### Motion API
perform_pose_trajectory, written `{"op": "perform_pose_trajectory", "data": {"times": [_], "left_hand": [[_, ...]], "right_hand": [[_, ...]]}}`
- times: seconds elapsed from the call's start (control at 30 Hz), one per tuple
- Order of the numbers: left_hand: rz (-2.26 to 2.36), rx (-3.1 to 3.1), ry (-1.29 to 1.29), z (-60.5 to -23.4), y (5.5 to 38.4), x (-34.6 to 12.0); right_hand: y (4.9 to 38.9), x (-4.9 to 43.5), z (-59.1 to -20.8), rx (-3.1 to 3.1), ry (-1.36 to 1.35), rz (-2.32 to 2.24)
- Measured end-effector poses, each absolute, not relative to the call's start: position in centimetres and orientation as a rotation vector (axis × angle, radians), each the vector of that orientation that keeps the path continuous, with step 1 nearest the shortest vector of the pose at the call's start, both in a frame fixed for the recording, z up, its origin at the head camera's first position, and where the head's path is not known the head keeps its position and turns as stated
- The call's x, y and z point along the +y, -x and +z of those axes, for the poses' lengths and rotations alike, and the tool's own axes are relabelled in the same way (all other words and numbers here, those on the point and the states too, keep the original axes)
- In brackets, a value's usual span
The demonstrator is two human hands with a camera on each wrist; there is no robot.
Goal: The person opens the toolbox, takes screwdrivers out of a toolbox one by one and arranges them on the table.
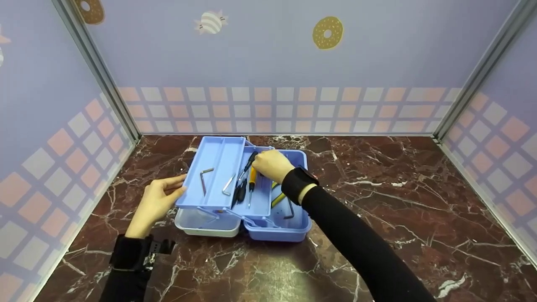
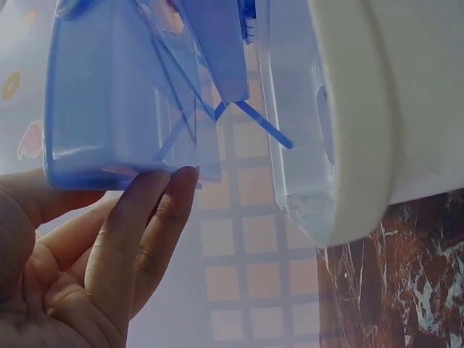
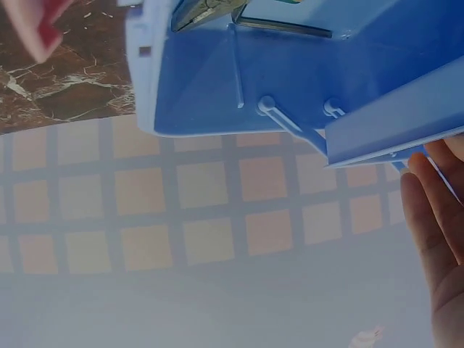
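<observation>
A blue toolbox [image 1: 279, 235] stands with its tiers folded out to the left. My left hand [image 1: 155, 201] pinches the left edge of the upper tray [image 1: 209, 147], which holds two hex keys, one on the left [image 1: 203, 180] and one on the right [image 1: 228, 184]. My right hand [image 1: 272, 165] is over the middle tray [image 1: 262, 205], its fingers at the handle end of a yellow-handled screwdriver [image 1: 252, 176]. Black-handled screwdrivers [image 1: 241, 191] lie beside it. In the right wrist view the fingers [image 3: 428, 232] are partly hidden behind the tray wall.
A whitish lower compartment [image 1: 209, 226] sits beneath the upper tray. Yellow-handled pliers [image 1: 277, 201] and another hex key [image 1: 290, 212] lie in the box's base. The marble-patterned table [image 1: 398, 197] is enclosed by checked panels [image 1: 293, 100] behind and at both sides.
</observation>
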State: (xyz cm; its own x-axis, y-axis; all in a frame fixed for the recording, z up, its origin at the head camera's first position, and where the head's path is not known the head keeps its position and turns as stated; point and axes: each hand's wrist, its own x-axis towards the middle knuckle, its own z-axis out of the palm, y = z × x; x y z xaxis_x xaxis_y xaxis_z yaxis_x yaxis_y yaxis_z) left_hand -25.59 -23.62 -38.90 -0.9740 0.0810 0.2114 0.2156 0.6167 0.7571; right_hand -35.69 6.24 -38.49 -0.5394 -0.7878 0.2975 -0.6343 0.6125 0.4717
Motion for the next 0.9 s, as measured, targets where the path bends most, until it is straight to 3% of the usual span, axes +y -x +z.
{"op": "perform_pose_trajectory", "data": {"times": [0.9], "left_hand": [[-1.299,-2.686,0.247,-39.0,25.6,-23.7]], "right_hand": [[35.6,7.2,-37.5,-2.277,-1.204,-0.501]]}}
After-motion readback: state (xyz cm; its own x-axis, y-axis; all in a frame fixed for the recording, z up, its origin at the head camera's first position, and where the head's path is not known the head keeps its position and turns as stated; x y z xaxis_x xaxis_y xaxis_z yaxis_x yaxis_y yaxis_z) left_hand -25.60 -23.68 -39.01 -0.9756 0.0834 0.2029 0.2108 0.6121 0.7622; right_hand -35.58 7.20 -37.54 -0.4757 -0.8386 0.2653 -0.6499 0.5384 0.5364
